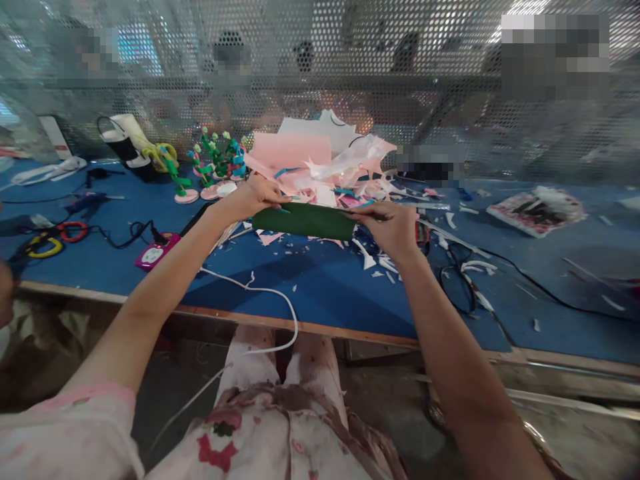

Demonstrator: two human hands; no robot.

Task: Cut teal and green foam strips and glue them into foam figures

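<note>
A strip of dark green sheet (304, 221) is stretched between my two hands, a little above the blue table. My left hand (263, 195) pinches its left end near the top edge. At the opposite end, my right hand (393, 223) grips the upper corner between thumb and fingers. Behind the sheet lies a heap of pink and white paper scraps (320, 160). Small craft figures with green and pink spirals on round bases (213, 160) stand beyond my left hand.
A purple power socket (157, 252) and a white cable (260, 289) lie near my left forearm. Yellow-handled (46, 245) and red-handled (73, 231) tools are farther left. On the right are black cords (457, 287) and a patterned tray (535, 210). A perforated metal screen (320, 60) rises behind.
</note>
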